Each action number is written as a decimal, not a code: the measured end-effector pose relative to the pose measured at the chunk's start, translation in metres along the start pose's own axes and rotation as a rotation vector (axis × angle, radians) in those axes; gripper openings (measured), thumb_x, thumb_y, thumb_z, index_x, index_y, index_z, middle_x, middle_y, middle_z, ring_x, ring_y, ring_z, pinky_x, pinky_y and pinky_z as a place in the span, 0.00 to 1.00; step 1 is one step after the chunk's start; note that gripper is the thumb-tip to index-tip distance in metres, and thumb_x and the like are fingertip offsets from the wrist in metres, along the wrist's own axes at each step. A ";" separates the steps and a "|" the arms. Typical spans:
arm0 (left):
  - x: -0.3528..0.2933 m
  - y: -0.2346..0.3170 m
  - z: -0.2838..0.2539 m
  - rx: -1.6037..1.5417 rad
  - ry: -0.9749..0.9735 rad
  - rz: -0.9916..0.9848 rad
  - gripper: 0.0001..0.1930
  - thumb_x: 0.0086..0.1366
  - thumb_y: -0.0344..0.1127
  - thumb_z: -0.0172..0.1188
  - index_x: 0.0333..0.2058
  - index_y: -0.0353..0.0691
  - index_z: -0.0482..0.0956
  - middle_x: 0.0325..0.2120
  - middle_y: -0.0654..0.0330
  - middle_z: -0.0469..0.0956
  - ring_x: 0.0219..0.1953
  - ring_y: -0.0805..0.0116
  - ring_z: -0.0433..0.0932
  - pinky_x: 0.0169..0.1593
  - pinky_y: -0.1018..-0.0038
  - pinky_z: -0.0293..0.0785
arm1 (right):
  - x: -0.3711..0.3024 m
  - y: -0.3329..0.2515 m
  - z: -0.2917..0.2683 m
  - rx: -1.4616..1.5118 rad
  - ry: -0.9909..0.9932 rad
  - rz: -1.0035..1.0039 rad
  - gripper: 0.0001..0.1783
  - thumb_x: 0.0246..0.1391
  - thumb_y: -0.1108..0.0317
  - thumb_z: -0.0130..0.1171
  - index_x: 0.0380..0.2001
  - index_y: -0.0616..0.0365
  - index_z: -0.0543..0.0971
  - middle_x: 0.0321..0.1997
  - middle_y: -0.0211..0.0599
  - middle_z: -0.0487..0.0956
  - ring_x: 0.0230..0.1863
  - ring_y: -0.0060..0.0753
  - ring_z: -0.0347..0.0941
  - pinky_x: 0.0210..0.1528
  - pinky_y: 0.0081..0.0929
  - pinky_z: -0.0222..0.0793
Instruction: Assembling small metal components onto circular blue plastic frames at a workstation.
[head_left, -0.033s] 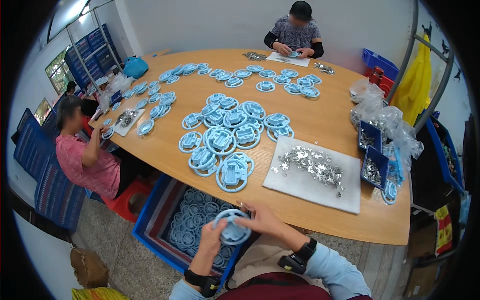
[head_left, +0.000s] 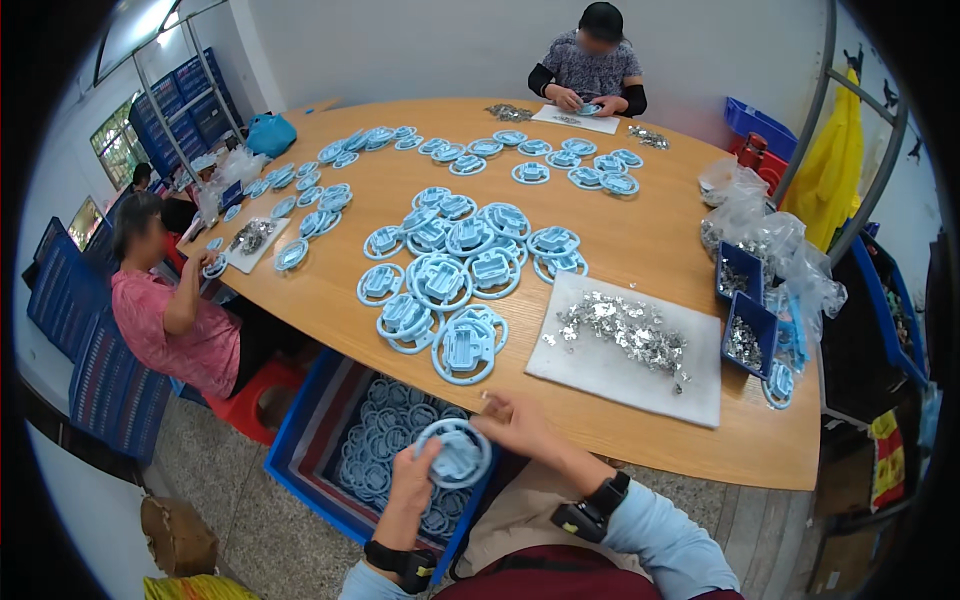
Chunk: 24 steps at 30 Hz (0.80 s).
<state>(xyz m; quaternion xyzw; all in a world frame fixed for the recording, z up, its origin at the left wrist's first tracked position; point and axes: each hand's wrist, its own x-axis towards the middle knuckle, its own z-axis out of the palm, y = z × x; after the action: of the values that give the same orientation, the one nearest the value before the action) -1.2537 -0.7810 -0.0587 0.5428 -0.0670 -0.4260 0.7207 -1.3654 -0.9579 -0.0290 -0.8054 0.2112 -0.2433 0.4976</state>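
Note:
My left hand (head_left: 412, 478) grips a light-blue plastic wheel-shaped part (head_left: 466, 482) by its left rim, thumb over the ring. The part hangs in front of the table edge, above a blue crate (head_left: 300, 440) full of similar parts. At the wheel's upper right is my right hand (head_left: 520, 425), its fingers pinched together; whatever small thing may be in the fingertips is too blurred to name. On the table ahead lies a pile of light-blue wheel parts (head_left: 440, 278). To its right, a white foam pad (head_left: 555, 360) carries small silvery metal pieces (head_left: 625, 330).
Two small blue bins (head_left: 750, 335) of metal pieces stand at the table's right, beside clear plastic bags (head_left: 775, 240). One co-worker (head_left: 595, 75) sits at the far side, another (head_left: 175, 320) at the left on a red stool (head_left: 250, 405). More wheel parts (head_left: 485, 147) lie farther back.
The wheel part in my left hand has shifted slightly left. My right hand's fingers have drawn up from the wheel's face to near its rim.

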 end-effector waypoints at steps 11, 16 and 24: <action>0.051 0.060 0.005 1.276 0.020 0.939 0.29 0.50 0.36 0.64 0.51 0.34 0.67 0.49 0.49 0.67 0.53 0.51 0.64 0.56 0.61 0.59 | 0.083 0.030 0.001 -0.075 -0.058 0.306 0.10 0.40 0.67 0.57 0.17 0.64 0.78 0.08 0.33 0.70 0.10 0.24 0.66 0.16 0.21 0.63; 0.103 0.084 0.048 1.386 -0.207 1.059 0.33 0.45 0.38 0.66 0.51 0.34 0.67 0.50 0.49 0.67 0.54 0.51 0.63 0.57 0.61 0.59 | 0.070 0.019 -0.010 0.248 -0.039 0.440 0.08 0.39 0.67 0.59 0.17 0.62 0.78 0.14 0.30 0.73 0.14 0.16 0.63 0.16 0.16 0.56; 0.106 0.076 0.071 1.362 -0.478 1.018 0.33 0.37 0.45 0.70 0.43 0.35 0.71 0.46 0.50 0.69 0.49 0.53 0.67 0.52 0.62 0.62 | 0.051 0.030 -0.071 -0.053 -0.015 0.215 0.09 0.43 0.67 0.58 0.24 0.62 0.80 0.20 0.37 0.76 0.20 0.28 0.70 0.24 0.26 0.64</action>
<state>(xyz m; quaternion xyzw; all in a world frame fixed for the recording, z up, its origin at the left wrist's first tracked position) -1.1859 -0.9023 -0.0054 0.6551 -0.6888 -0.0229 0.3098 -1.3708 -1.0491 -0.0193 -0.7926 0.2992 -0.1767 0.5010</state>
